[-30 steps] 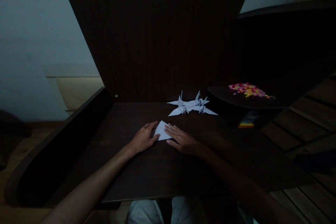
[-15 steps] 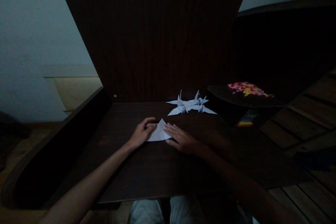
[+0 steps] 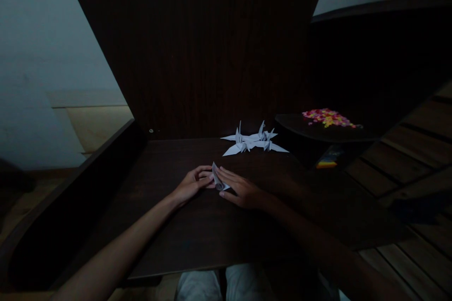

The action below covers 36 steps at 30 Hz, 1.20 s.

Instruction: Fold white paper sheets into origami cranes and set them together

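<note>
A small white folded paper (image 3: 218, 178) lies on the dark wooden desk (image 3: 197, 225), pinched between my two hands. My left hand (image 3: 190, 183) touches its left edge with fingertips. From the right, my right hand (image 3: 240, 190) presses on it, fingers over the fold. Only a narrow sliver of the paper shows between the fingers. Behind them, two or three finished white paper cranes (image 3: 252, 141) sit close together near the desk's back panel.
A dark shelf (image 3: 318, 129) at the right holds a heap of small pink and yellow bits (image 3: 326, 117). A rainbow-coloured object (image 3: 326, 163) lies under it. A raised dark side board (image 3: 88, 183) borders the desk at the left. Wooden floor lies to the right.
The paper was a wider flat triangle half a second ago; now it is folded narrower and mostly covered. My left hand's fingers have shifted right toward my right hand.
</note>
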### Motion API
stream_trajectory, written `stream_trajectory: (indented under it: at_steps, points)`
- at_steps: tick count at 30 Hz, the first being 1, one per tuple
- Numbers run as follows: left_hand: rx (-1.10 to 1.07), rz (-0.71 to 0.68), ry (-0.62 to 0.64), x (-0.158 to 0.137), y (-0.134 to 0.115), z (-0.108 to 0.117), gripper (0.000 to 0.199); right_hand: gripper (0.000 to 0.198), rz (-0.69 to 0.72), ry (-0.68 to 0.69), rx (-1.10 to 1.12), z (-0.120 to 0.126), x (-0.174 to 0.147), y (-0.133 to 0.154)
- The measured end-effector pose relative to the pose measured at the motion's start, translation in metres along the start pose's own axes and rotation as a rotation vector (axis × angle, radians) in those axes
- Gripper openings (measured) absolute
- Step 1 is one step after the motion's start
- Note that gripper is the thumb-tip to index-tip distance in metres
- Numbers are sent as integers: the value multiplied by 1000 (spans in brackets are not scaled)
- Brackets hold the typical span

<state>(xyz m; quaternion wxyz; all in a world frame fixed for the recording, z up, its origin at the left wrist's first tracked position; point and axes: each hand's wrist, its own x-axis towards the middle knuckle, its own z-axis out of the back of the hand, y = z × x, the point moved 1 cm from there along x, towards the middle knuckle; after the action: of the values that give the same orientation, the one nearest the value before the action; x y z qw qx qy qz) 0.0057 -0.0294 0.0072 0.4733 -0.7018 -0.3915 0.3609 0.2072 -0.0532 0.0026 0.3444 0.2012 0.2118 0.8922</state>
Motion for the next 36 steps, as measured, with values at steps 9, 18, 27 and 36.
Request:
stream_trajectory:
  at_steps: [9,18,27,36]
  points:
    - [-6,49,114,-6,-4,-9,46,69,81,12,-10,3,-5,19]
    - [50,-4,92,-7,-6,-11,47,85,67,16,-53,3,-5,19]
    - [76,-12,68,-9,-8,-10,43,80,22,22,20,7,-7,21]
    - [145,-46,51,-8,-9,-8,43,98,50,-6,116,6,-6,22]
